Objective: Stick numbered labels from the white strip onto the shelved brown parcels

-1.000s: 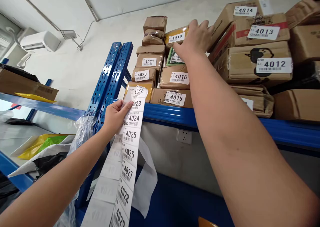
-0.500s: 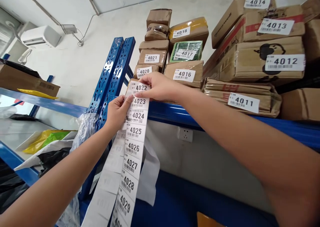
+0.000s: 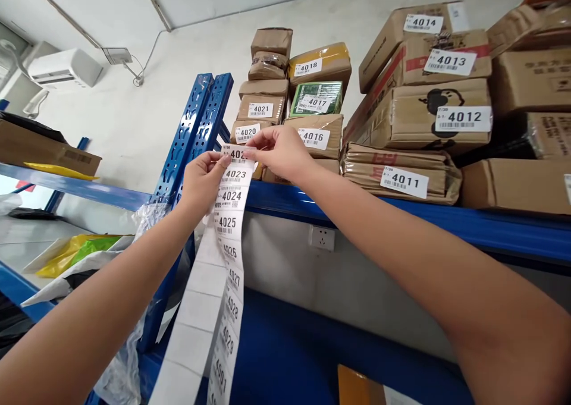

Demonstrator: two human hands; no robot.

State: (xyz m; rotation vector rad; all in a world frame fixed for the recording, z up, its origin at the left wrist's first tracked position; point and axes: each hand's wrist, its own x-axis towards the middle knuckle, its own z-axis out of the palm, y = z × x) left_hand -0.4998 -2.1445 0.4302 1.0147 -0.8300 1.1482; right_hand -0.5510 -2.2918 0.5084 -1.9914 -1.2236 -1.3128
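Note:
A long strip of white numbered labels hangs down in front of the blue shelf, with 4023 and 4024 easy to read near its top. My left hand pinches its upper left side, thumb on the front. At the top right corner, my right hand is closed with thumb and fingertips on the 4022 label, covering its last digit. Behind the printed side, a blank-looking length of the strip drops to the lower left. Just above my hands are boxes labelled 4020 and 4021.
Labelled cartons, such as 4016, 4011 and 4012, line the blue shelf. A blue perforated upright stands at left. Bagged parcels lie on the left rack. Below is an orange-brown package.
My left hand has moved up to the strip's top edge, and my right thumb covers more of label 4022. The loose white flap on the right has gone from sight. The view shifted slightly.

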